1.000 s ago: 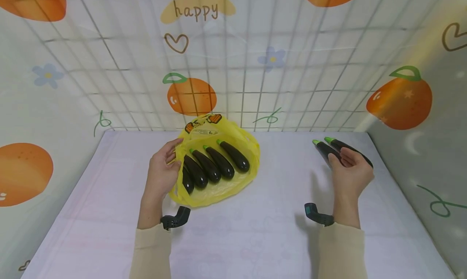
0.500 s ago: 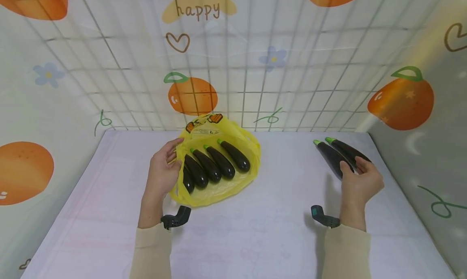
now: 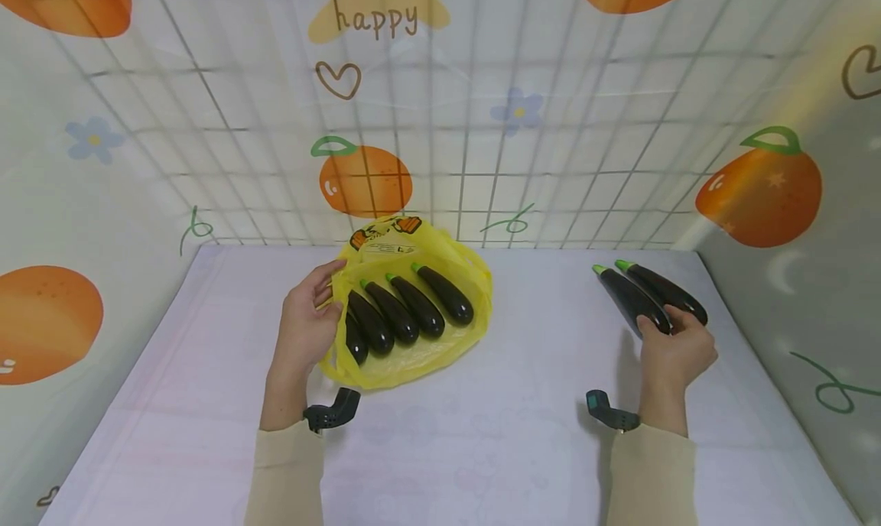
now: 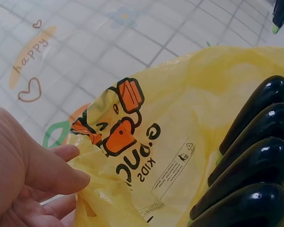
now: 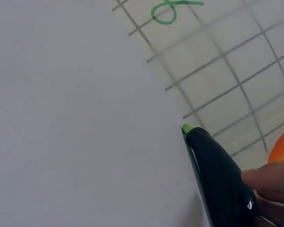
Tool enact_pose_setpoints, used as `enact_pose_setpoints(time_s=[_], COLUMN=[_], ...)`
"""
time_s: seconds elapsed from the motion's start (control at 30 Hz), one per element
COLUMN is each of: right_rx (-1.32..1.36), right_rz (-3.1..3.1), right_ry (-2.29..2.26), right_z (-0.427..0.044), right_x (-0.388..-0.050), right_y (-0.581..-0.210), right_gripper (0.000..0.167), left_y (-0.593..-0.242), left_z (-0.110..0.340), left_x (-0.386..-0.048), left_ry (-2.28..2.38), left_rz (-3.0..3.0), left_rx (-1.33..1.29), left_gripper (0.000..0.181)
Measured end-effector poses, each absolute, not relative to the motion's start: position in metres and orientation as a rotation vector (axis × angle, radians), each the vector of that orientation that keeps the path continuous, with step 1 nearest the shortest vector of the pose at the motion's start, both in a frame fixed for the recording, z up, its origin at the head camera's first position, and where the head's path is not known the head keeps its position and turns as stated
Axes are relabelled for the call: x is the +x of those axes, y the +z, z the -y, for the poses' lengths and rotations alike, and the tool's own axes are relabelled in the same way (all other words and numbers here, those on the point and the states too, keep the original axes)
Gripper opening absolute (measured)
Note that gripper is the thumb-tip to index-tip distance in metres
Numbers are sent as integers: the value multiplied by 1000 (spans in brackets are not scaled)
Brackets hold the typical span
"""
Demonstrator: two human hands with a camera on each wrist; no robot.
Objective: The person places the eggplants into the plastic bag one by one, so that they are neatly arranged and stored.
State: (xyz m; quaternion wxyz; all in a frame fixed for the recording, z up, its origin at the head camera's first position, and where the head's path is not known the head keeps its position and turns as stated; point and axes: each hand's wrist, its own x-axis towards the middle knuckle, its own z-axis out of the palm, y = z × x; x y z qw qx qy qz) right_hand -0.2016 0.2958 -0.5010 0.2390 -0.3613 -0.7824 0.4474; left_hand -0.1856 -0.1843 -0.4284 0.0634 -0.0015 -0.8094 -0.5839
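Observation:
My left hand [image 3: 307,316] pinches the left edge of a yellow plastic bag [image 3: 385,373] between thumb and fingers. The bag lies with its mouth spread, and several glossy dark eggplants [image 3: 428,316] with green tips rest inside it; one is partly covered by the bag's edge. Over at the right, my right hand [image 3: 677,352] holds the rounded end of an eggplant [image 3: 628,295] between its thumb and fingers. Another eggplant [image 3: 666,285] lies right beside it, on its right. In the right wrist view the held eggplant [image 5: 217,175] has its green tip pointing away from my fingers.
Everything stands on a white-covered table [image 3: 468,442]. Behind it rises a wire grid [image 3: 475,189] with a printed sheet of oranges over it. Grey-white sheeting [image 3: 778,297] borders the right side. A dark camera is strapped to each wrist.
My right hand has shifted right and down along the eggplant to its rounded end, and its fingers have closed around it. My left hand and the bag have stayed put.

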Motion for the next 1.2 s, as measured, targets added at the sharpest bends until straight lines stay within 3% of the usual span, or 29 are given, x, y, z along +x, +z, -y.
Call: enact_pose_setpoints(time_s=[0.63,1.2], right_rx=[-941,-930], right_rz=[2192,2120], right_ry=[1220,1326], right_z=[-296,-287], right_x=[-200,-199], right_y=[-507,-470], right_gripper=[51,52], left_y=[-428,-427], left_z=[184,183], left_x=[-186,-186], left_ry=[-1765,-1786], left_rz=[2453,2445], left_rx=[10,0], left_gripper=[64,65])
